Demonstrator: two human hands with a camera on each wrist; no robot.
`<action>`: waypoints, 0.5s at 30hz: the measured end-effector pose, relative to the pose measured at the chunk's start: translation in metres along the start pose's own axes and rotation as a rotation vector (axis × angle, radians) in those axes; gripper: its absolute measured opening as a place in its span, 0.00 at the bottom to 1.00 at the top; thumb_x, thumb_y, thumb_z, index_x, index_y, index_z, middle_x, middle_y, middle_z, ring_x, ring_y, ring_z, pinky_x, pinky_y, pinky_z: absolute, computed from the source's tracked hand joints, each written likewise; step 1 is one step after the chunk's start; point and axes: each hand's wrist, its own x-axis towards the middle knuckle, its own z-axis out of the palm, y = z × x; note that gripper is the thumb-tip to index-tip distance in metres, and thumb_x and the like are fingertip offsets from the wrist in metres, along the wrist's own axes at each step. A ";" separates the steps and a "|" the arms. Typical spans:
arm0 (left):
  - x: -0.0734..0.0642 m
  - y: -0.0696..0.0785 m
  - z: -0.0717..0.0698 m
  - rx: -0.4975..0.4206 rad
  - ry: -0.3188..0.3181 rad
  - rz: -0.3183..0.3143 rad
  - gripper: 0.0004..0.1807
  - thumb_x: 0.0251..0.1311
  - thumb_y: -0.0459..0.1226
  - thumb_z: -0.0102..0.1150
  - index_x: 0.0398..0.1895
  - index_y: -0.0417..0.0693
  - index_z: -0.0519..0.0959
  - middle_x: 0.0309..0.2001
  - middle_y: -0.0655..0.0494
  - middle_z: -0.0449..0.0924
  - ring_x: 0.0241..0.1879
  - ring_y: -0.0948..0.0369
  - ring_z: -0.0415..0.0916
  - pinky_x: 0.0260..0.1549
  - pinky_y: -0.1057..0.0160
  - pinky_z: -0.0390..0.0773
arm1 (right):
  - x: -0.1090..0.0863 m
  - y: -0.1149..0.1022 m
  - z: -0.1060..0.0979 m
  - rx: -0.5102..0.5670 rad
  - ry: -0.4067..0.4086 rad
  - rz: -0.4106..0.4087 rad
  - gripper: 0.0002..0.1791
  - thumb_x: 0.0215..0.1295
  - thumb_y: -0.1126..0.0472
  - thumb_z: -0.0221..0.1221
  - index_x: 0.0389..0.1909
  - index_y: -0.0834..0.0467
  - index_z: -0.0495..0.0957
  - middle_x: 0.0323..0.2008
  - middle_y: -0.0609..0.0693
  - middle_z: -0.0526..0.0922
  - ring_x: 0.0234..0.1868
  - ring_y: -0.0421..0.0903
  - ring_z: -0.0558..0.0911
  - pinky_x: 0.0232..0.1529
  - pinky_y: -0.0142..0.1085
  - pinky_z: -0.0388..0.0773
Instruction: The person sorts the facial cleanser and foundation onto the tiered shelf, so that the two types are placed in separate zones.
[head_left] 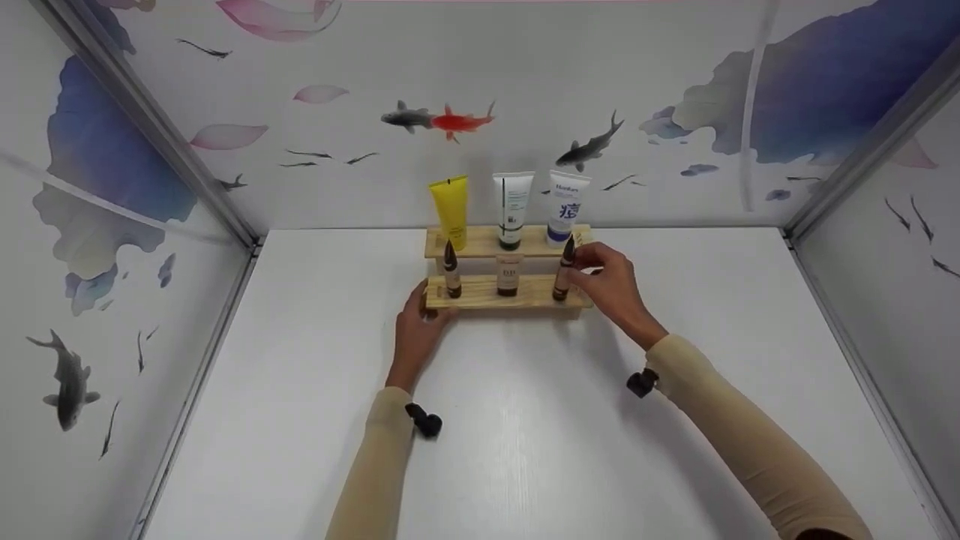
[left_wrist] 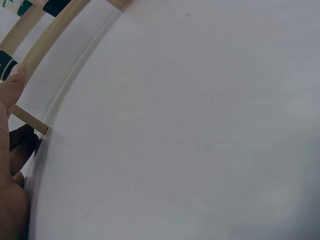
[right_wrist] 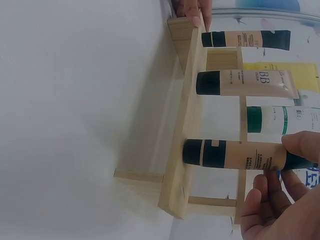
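Note:
A two-tier wooden rack [head_left: 476, 293] stands against the back wall, holding several upright cosmetic tubes. With the thumb on the front board and the fingers by the side leg, my left hand [head_left: 417, 330] grips the rack's left end. At the front shelf's right end, my right hand [head_left: 611, 283] pinches the upper part of a beige tube with dark ends [right_wrist: 240, 154]; its dark cap meets the shelf. Along the same shelf stand a pale BB cream tube [right_wrist: 255, 83] in the middle and a similar dark-ended tube [head_left: 452, 276] at the left.
On the rear tier are a yellow tube [head_left: 451, 210], a white tube with a dark green cap [head_left: 513, 206] and a white-and-blue tube [head_left: 565, 206]. Behind them rises a wall [head_left: 337, 195] painted with fish. The white table [head_left: 510, 420] extends toward me between side panels.

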 end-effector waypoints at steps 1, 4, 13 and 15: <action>0.000 0.000 0.000 0.003 0.000 -0.002 0.49 0.71 0.51 0.76 0.87 0.44 0.63 0.73 0.46 0.79 0.63 0.55 0.79 0.65 0.49 0.77 | 0.001 0.000 0.001 0.001 0.000 -0.002 0.15 0.70 0.63 0.73 0.54 0.62 0.86 0.50 0.57 0.89 0.52 0.51 0.85 0.49 0.36 0.78; 0.000 0.002 0.001 0.009 0.000 -0.009 0.49 0.71 0.52 0.75 0.87 0.45 0.63 0.72 0.47 0.80 0.61 0.55 0.79 0.66 0.49 0.76 | 0.003 -0.001 0.002 0.003 0.001 -0.009 0.15 0.70 0.63 0.73 0.54 0.62 0.86 0.50 0.57 0.89 0.52 0.51 0.85 0.48 0.34 0.78; 0.000 0.002 0.001 0.014 -0.001 -0.017 0.48 0.71 0.50 0.75 0.87 0.45 0.62 0.73 0.48 0.79 0.62 0.55 0.79 0.66 0.49 0.76 | 0.005 -0.001 0.006 0.012 -0.007 -0.013 0.15 0.70 0.64 0.72 0.54 0.63 0.86 0.50 0.57 0.88 0.52 0.51 0.85 0.47 0.34 0.79; 0.000 0.003 0.001 0.016 0.000 -0.015 0.48 0.72 0.50 0.75 0.87 0.45 0.62 0.73 0.47 0.79 0.61 0.55 0.79 0.65 0.50 0.76 | 0.005 -0.001 0.006 0.007 -0.011 -0.012 0.15 0.70 0.64 0.71 0.54 0.63 0.86 0.51 0.57 0.88 0.53 0.51 0.85 0.48 0.34 0.79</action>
